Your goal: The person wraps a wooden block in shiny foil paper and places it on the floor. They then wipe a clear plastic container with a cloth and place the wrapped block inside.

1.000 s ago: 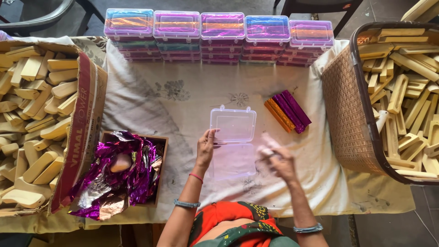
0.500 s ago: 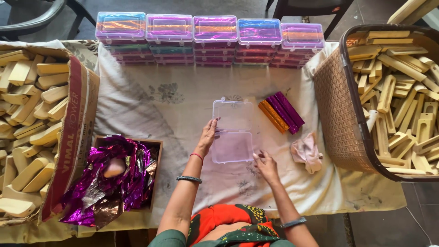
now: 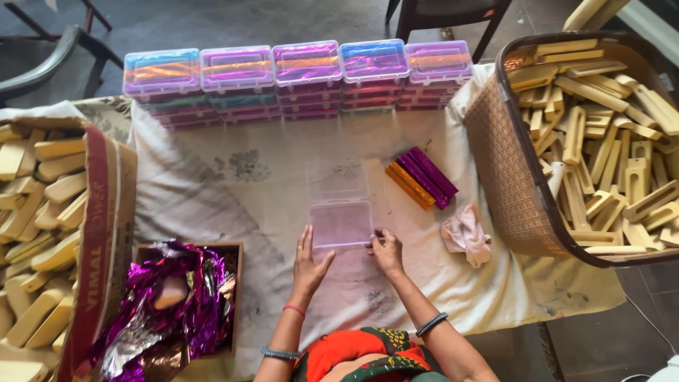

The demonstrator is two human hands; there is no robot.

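Note:
An open clear plastic box (image 3: 340, 223) lies on the cloth-covered table (image 3: 233, 184), its lid folded back away from me. My left hand (image 3: 308, 263) rests flat at the box's near left corner, fingers apart. My right hand (image 3: 387, 251) touches the box's near right corner with its fingertips. The box holds nothing. A pink crumpled cloth (image 3: 467, 235) lies to the right of my right hand. A few foil-wrapped bars, orange and purple (image 3: 421, 177), lie beyond it.
Stacks of filled clear boxes (image 3: 304, 74) line the table's far edge. A brown basket (image 3: 509, 163) of bare wooden-coloured bars stands at the right. A cardboard box (image 3: 106, 212) of similar bars is at the left, and a small box of purple foil (image 3: 177, 297) sits near me.
The pink cloth has left my right hand and lies on the table. The clear box has come nearer to me, and both hands now rest at its near corners.

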